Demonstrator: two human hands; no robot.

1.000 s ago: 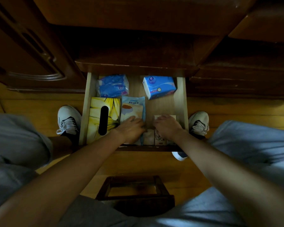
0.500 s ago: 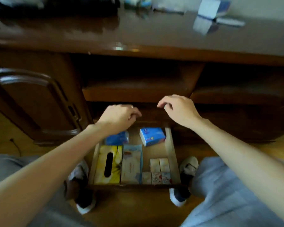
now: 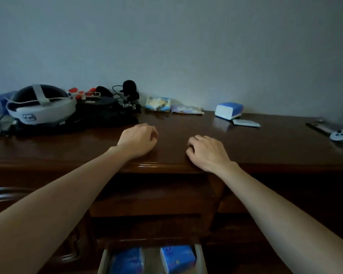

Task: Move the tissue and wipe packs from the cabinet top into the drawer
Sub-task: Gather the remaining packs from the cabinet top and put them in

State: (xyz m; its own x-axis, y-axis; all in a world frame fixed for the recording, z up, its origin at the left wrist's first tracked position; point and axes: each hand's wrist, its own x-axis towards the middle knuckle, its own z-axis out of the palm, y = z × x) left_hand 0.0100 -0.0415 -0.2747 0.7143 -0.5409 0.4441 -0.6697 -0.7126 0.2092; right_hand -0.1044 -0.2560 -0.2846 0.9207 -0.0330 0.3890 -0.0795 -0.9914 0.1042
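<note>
On the dark wooden cabinet top [image 3: 265, 143], by the wall, lie a yellow-and-blue tissue pack [image 3: 158, 103], a flat pale wipe pack [image 3: 186, 109], a blue-and-white tissue pack [image 3: 229, 110] and a small flat sachet [image 3: 246, 122]. My left hand [image 3: 138, 140] and my right hand [image 3: 205, 152] hover over the cabinet's front edge, fingers loosely curled, holding nothing. Below, the open drawer [image 3: 198, 258] shows two blue packs [image 3: 177, 258] at the bottom of the view.
A white-and-black headset [image 3: 41, 105] with black cables and gear [image 3: 111, 107] crowds the left of the cabinet top. A white controller [image 3: 342, 135] and a dark flat tool [image 3: 319, 126] lie at the far right. A grey wall stands behind.
Both hands have risen from inside the drawer to above the cabinet's front edge. My view has tilted up from the drawer to the cabinet top.
</note>
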